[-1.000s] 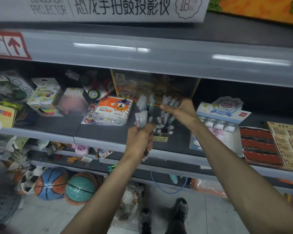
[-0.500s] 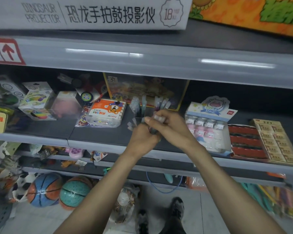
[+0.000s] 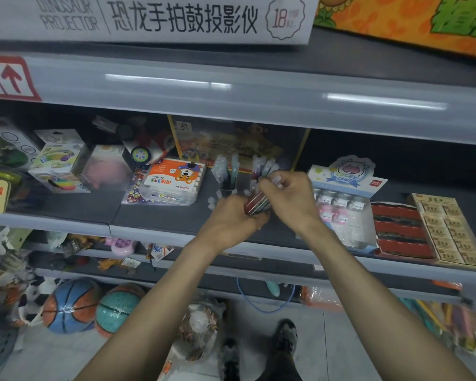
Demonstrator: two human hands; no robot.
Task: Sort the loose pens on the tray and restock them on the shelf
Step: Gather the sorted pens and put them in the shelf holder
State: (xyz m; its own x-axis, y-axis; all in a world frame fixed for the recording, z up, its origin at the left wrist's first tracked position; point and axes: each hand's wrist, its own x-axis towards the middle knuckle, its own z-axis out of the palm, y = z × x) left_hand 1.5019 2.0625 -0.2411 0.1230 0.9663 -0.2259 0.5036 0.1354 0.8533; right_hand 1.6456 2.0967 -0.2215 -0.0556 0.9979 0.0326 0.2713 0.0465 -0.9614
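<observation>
My left hand [image 3: 232,215] grips a bundle of pens [image 3: 256,202] with dark red and green barrels and pale caps, held in front of the grey shelf [image 3: 160,215]. My right hand [image 3: 287,195] is right beside it, fingers curled over the top of the same bundle, pinching pens near their caps. Behind the hands, more pens with clear caps stand upright in a pen display holder [image 3: 228,174] on the shelf. The holder's lower part is hidden by my hands.
An orange-and-white crayon box [image 3: 173,181] lies left of the holder. A Lucky Cow bottle display [image 3: 344,199] and red and tan boxes [image 3: 423,232] sit to the right. Toy boxes [image 3: 58,160] fill the left. Balls [image 3: 94,309] lie on the floor below.
My right hand came back from the pen holder to the bundle in my left hand. Both hands lowered slightly and now meet over the pens.
</observation>
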